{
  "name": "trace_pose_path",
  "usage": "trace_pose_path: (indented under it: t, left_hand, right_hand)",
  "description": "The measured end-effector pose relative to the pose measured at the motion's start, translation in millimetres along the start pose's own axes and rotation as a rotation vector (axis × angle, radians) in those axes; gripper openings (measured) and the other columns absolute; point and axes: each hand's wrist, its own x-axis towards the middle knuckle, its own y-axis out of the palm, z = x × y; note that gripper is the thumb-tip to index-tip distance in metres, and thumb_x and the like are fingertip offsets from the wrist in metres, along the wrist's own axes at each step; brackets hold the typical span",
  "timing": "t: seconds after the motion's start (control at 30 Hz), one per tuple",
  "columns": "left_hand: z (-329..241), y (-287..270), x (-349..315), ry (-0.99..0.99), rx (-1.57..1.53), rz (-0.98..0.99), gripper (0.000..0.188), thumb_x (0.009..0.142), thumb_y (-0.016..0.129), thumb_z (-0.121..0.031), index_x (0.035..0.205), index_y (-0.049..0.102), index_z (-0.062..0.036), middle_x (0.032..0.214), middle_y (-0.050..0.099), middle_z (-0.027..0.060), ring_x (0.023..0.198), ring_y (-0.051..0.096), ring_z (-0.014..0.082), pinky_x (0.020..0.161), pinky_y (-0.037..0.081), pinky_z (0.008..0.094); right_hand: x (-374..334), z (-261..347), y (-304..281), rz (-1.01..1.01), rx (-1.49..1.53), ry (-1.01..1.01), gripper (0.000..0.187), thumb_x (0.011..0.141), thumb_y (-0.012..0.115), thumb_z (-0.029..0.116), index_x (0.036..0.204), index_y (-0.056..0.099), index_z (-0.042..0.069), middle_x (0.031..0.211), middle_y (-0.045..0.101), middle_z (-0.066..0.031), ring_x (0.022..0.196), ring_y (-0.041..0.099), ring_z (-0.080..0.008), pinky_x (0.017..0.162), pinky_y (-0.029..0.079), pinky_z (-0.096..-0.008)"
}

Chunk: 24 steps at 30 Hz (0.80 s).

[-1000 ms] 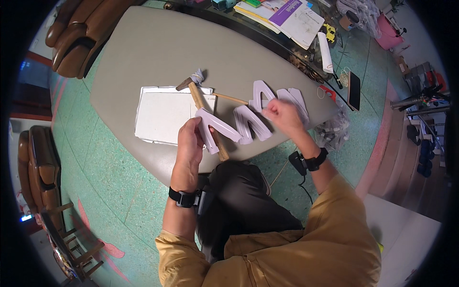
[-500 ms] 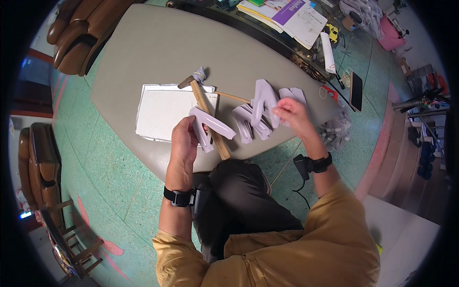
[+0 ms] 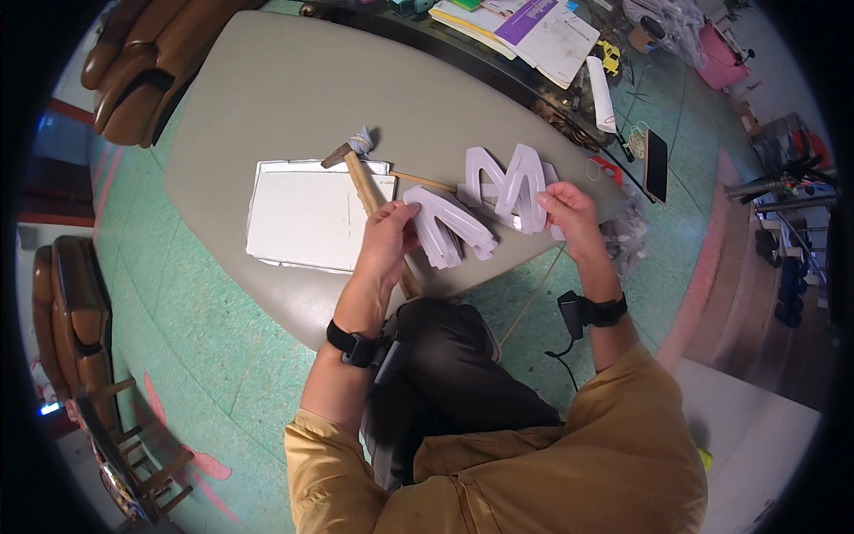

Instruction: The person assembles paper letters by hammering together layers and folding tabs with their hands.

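My left hand [image 3: 388, 233] pinches the upper end of a lilac V-shaped plastic piece [image 3: 438, 214], which lies over more such layers at the table's near edge. My right hand [image 3: 569, 212] closes on the lower right leg of another lilac V-shaped piece [image 3: 523, 182], tilted with its bend pointing away from me. Partly behind that one, a further lilac V-shaped piece [image 3: 480, 165] shows. Close to my left hand lies a hammer [image 3: 361, 182] with a wooden handle, whose lower part is hidden by the hand.
Under the hammer sits a white rectangular board [image 3: 307, 214] on the grey table [image 3: 267, 98]. A thin wooden stick [image 3: 422, 181] runs beside it, near a bundled cloth [image 3: 361, 141]. Books [image 3: 560, 44], a white roll [image 3: 601, 96] and a phone [image 3: 656, 166] are beyond, at the right.
My left hand has moved right, bringing its V-shaped piece from over the hammer handle to the other pieces. My right hand has shifted slightly right and now grips a V-shaped piece.
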Motion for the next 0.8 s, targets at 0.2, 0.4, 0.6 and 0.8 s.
trace_pose_path:
  t: [0.2, 0.4, 0.6, 0.8]
  left_hand:
    - [30.5, 8.3, 21.4, 0.046, 0.209, -0.010, 0.019, 0.084, 0.059, -0.016, 0.096, 0.057, -0.0014, 0.076, 0.059, 0.0039, 0.067, 0.057, 0.0142, 0.063, 0.047, 0.0279]
    - [13.7, 7.8, -2.0, 0.680, 0.917, -0.344, 0.036, 0.089, 0.054, -0.028, 0.107, 0.054, 0.0040, 0.087, 0.060, 0.0120, 0.078, 0.058, 0.0210, 0.069, 0.047, 0.0320]
    - [-33.9, -38.2, -36.9, 0.143, 0.313, 0.168, 0.027, 0.088, 0.057, -0.023, 0.104, 0.061, -0.0019, 0.081, 0.061, 0.0011, 0.072, 0.055, 0.0080, 0.063, 0.043, 0.0223]
    - [-43.1, -78.4, -64.3, 0.147, 0.391, 0.154, 0.013, 0.084, 0.062, -0.014, 0.090, 0.062, -0.0025, 0.076, 0.062, 0.0015, 0.068, 0.056, 0.0074, 0.060, 0.043, 0.0202]
  right_hand:
    - [-4.4, 2.6, 12.3, 0.042, -0.033, 0.027, 0.010, 0.083, 0.061, 0.010, 0.089, 0.057, 0.003, 0.075, 0.059, 0.0004, 0.062, 0.052, -0.0058, 0.055, 0.041, -0.0211]
    - [-18.5, 10.1, 54.6, 0.324, -0.216, 0.037, 0.010, 0.080, 0.064, 0.006, 0.086, 0.058, 0.001, 0.074, 0.060, 0.0003, 0.068, 0.054, -0.0056, 0.061, 0.043, -0.0207]
    - [-21.2, 16.6, 103.9, 0.509, -0.246, -0.016, 0.010, 0.079, 0.064, 0.005, 0.085, 0.059, 0.000, 0.073, 0.059, -0.0004, 0.067, 0.053, -0.0053, 0.061, 0.044, -0.0217]
    - [-17.9, 16.7, 147.3, 0.612, -0.331, -0.020, 0.011, 0.080, 0.063, 0.009, 0.086, 0.059, 0.001, 0.070, 0.060, -0.0035, 0.063, 0.054, -0.0091, 0.059, 0.044, -0.0238]
